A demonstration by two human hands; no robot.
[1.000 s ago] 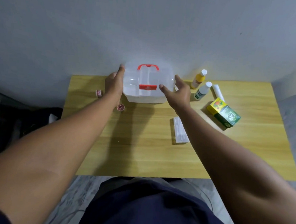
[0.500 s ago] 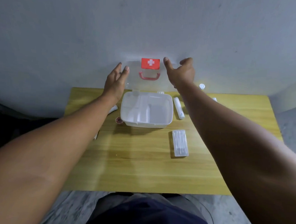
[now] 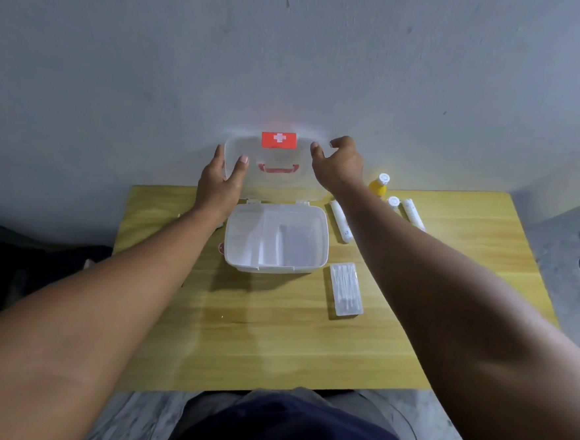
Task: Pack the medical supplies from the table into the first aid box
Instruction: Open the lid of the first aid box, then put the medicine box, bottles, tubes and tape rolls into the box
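Grey plaster wall [image 3: 326, 67] is seen behind a yellow wooden table [image 3: 273, 339] pushed against it. At the far left, a small red-and-white object [image 3: 221, 247] is partly hidden behind the box's left wall; what it is cannot be told. The left hand [image 3: 220, 184] is laid against the left edge of the raised clear lid [image 3: 274, 181], fingers spread, thumb in front of the plastic; nothing is clasped. The first aid box [image 3: 277, 241] stands open near the table's far edge, its white divided tray bare, the lid upright against the wall with a red cross label [image 3: 279, 140] and red handle [image 3: 278, 168]. The right hand [image 3: 338, 165] is curled loosely at the lid's right edge; whether contact is made cannot be told. Right of the box a white tube [image 3: 340, 220] lies, and a clear case of cotton swabs [image 3: 345, 289] nearer. Further right stand a yellow bottle [image 3: 378, 186] and a white-capped bottle [image 3: 393, 202], then a second white tube [image 3: 412, 213].
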